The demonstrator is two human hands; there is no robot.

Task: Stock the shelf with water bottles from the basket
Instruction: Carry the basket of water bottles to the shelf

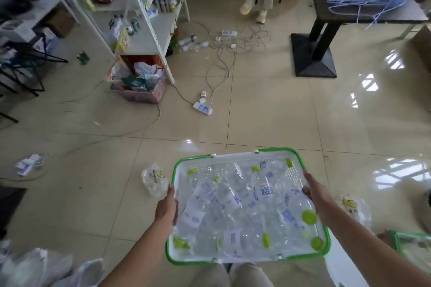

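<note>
Plainly, both hands, left hand [166,207] and right hand [317,196], had fingers clamped on the basket [247,154], near, heaped with water bottles [263,193]; floor cables [217,77] before the far-left shelf [161,23] risked a trip and spill.

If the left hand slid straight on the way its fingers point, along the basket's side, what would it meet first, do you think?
Probably nothing soon: the left hand points forward along the green rim of the basket, and beyond lies bare floor. The crumpled plastic bag sits just left of that line, though depth is unclear.
</note>
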